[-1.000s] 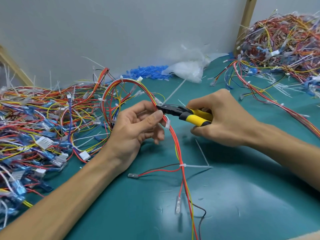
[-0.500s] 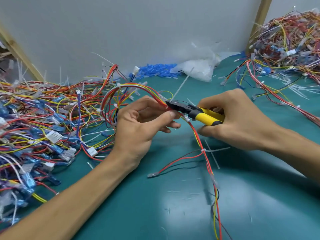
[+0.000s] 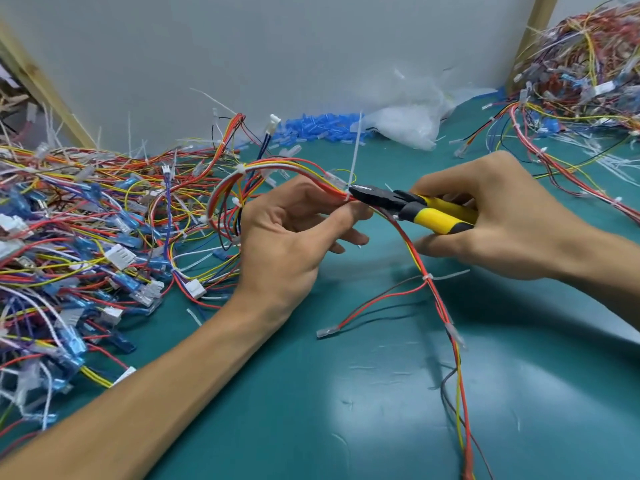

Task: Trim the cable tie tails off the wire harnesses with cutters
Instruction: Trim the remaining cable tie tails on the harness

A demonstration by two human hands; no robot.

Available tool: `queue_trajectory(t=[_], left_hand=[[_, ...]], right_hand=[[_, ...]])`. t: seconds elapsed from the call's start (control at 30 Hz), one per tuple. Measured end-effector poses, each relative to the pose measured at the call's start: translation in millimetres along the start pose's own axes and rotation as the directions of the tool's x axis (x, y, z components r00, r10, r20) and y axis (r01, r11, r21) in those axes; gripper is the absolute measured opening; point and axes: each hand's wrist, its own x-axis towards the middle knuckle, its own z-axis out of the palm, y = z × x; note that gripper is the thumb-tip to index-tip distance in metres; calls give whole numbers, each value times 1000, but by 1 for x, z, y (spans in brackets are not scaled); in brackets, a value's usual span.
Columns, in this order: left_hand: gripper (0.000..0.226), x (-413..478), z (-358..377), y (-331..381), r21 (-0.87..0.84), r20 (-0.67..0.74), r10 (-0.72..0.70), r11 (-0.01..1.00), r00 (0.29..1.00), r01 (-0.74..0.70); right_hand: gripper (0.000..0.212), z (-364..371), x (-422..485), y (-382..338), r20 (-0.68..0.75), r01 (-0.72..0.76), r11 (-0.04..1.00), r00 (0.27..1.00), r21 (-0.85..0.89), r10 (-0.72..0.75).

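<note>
my left grip (image 3: 287, 244) pinches the wire harness (image 3: 410, 245) between thumb and fingers. my right grip (image 3: 502, 220) is curled round the yellow handles of the cutters (image 3: 408, 206). the black cutter tip sits right at the white cable tie tail (image 3: 355, 150), which sticks up from the harness by my left thumb. the harness trails down over the green table (image 3: 346, 393). a big wire pile (image 3: 86, 220) lies to the left.

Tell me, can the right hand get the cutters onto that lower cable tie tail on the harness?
Probably yes. The lower tail sticks sideways off the harness over bare green mat just beneath the right hand, with nothing lying across it. The cutters are at the upper tail now.
</note>
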Motion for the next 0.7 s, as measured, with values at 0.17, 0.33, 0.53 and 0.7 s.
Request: queue_trajectory(t=[0.17,0.33,0.53,0.7], left_hand=[[14,1,-1,-2,15,-3,24,1000,1000,-24],[14,0,-1,-3,26,-3,34,999,999,-34],[11,1,-3,-5,41,-2,37,998,999,-36],[11,0,-3,-6,55,3,30,998,1000,-30]], right_hand=[[28,-3,0,1,12,0,1000,1000,-16,0],[27,-3,0,1,16,4,1000,1000,-17,-4],[26,-5,0,2,38,7,1000,999,-6,-7],[24,-8,-1,0,45,3,1000,999,-3,-3]])
